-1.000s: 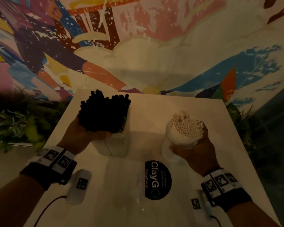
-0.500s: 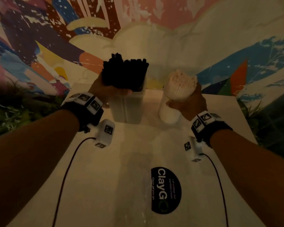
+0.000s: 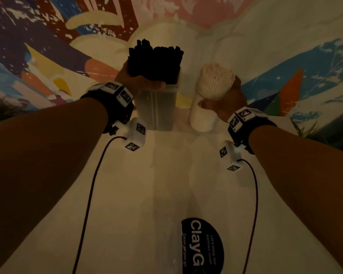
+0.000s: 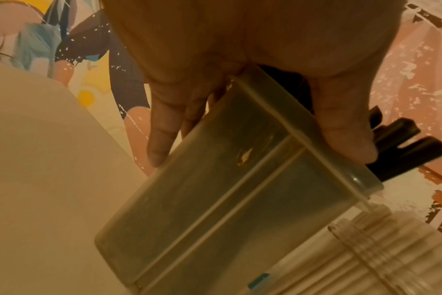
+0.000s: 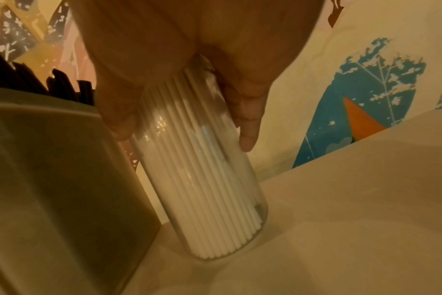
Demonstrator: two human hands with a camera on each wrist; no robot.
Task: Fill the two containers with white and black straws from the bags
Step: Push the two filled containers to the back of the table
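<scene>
A translucent rectangular container (image 3: 156,109) packed with black straws (image 3: 154,60) stands at the far end of the white table (image 3: 139,204). My left hand (image 3: 139,81) grips its top: the thumb (image 4: 341,129) lies across the rim onto the black straws (image 4: 406,147) and the fingers (image 4: 164,127) run down the far side of the rectangular container (image 4: 227,199). To its right, my right hand (image 3: 226,97) wraps a clear round container (image 3: 202,119) full of white straws (image 3: 216,78). The round container (image 5: 202,169) tilts slightly, with its base on the table.
A painted wall (image 3: 255,36) rises right behind both containers. A round black sticker (image 3: 202,246) marks the near table. Wrist-camera cables (image 3: 91,184) trail across the table from both forearms. The two containers stand close together, side by side.
Both hands have carried their containers away from me to the far edge of the table by the wall, and my arms are now stretched out. Both grips are unchanged.
</scene>
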